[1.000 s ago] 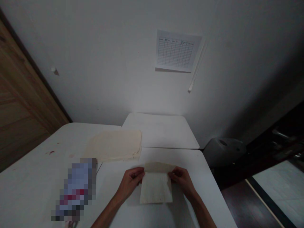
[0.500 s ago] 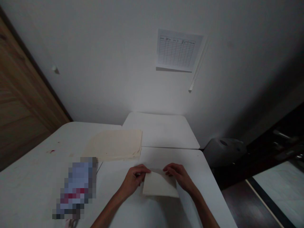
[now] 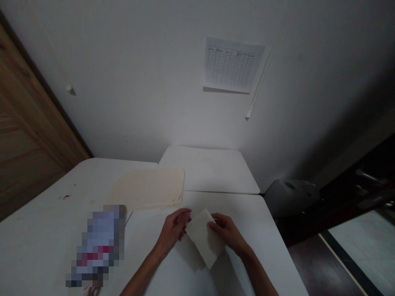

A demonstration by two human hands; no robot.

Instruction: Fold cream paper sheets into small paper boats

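A small folded cream paper (image 3: 204,238) is held just above the white table (image 3: 46,222), turned so one corner points toward me. My left hand (image 3: 173,230) pinches its upper left corner with curled fingers. My right hand (image 3: 226,231) grips its right side, fingers closed over the edge. A stack of larger cream sheets (image 3: 148,188) lies flat on the table a little beyond my left hand.
A blurred-out object (image 3: 98,244) lies on the table left of my hands. A second white table (image 3: 210,168) stands against the wall ahead. A printed chart (image 3: 231,65) hangs on the wall. A grey bin (image 3: 290,195) stands at the right, a wooden door (image 3: 27,139) at the left.
The paper went from a longer sheet with its top edge being folded over to a shorter folded piece. Both hands have now rotated it so it sits diagonally.
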